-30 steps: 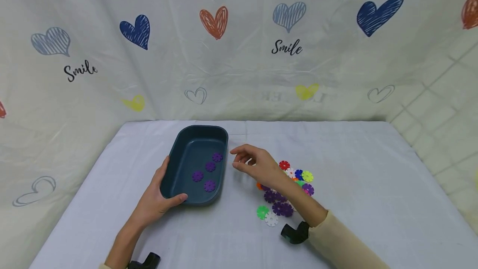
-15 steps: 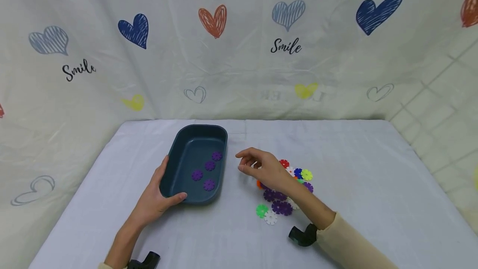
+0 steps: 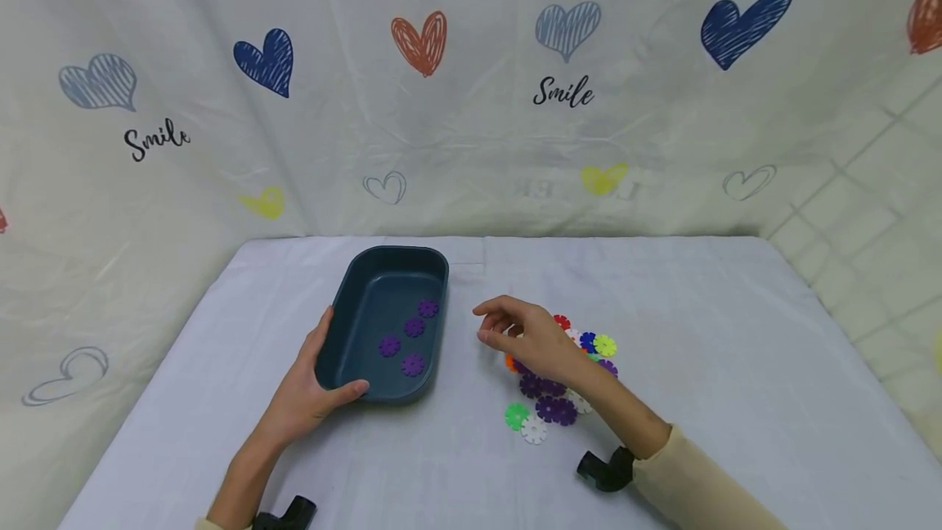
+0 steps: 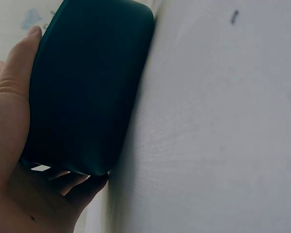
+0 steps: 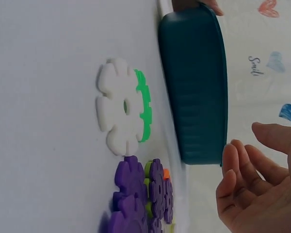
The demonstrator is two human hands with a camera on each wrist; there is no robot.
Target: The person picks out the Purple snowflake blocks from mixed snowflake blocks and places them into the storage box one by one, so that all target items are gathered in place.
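My left hand (image 3: 298, 403) grips the near left corner of a dark teal rectangular tub (image 3: 371, 293), its thumb over the near rim and its fingers along the left side. In the left wrist view the thumb (image 4: 20, 65) and fingers (image 4: 82, 191) lie on two sides of the tub. Several purple snowflake discs (image 3: 389, 345) lie inside. My right hand (image 3: 536, 342) hovers right of the tub with fingers loosely bent and nothing held. Below and behind it lies a loose pile of coloured snowflake discs (image 3: 548, 409), partly hidden by the hand and forearm.
At the pile's near edge lie a green disc (image 3: 516, 416) and a white disc (image 3: 534, 429). A yellow disc (image 3: 605, 345) is at its far right. Black wrist devices (image 3: 607, 470) sit at both wrists. A heart-printed sheet (image 3: 471, 129) hangs behind the white-covered table (image 3: 706, 334).
My right hand has drawn back to the right, away from the tub and nearer the pile. The left hand, the tub and the discs inside have stayed put.
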